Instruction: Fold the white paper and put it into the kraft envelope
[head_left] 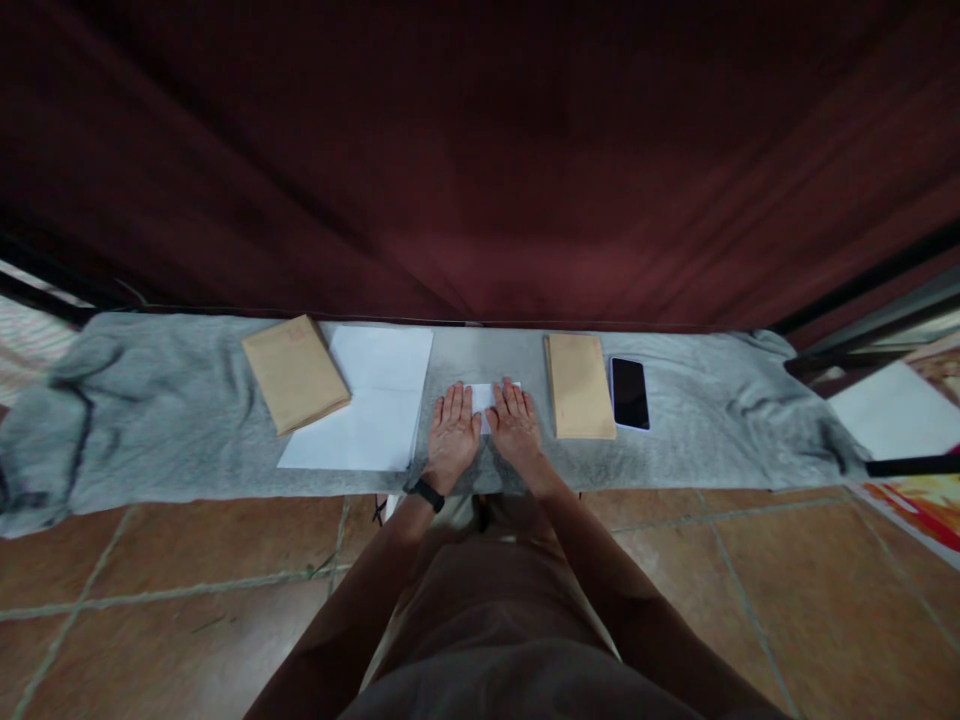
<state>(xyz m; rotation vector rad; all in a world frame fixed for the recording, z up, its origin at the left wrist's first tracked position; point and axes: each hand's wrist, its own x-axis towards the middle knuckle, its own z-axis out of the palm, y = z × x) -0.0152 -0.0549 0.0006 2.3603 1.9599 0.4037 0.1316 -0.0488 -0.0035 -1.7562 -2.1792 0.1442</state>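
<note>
Left hand (453, 434), right hand (516, 426) flat on paper (482, 397), midway between front and back edges of desk (720, 420); neither nearer; long side unclear.

Smartphone (630, 394), pale-edged, lies face up to your right on the bench (712, 450), screen dark. Grey cloth (172, 400) drapes the surface, wrinkled toward both ends. Beyond its far edge you face a dark red curtain (480, 200). Around your feet: brown floor tiles (247, 545), pale joints. Far right: red-and-yellow print (922, 510), partly in view.
</note>
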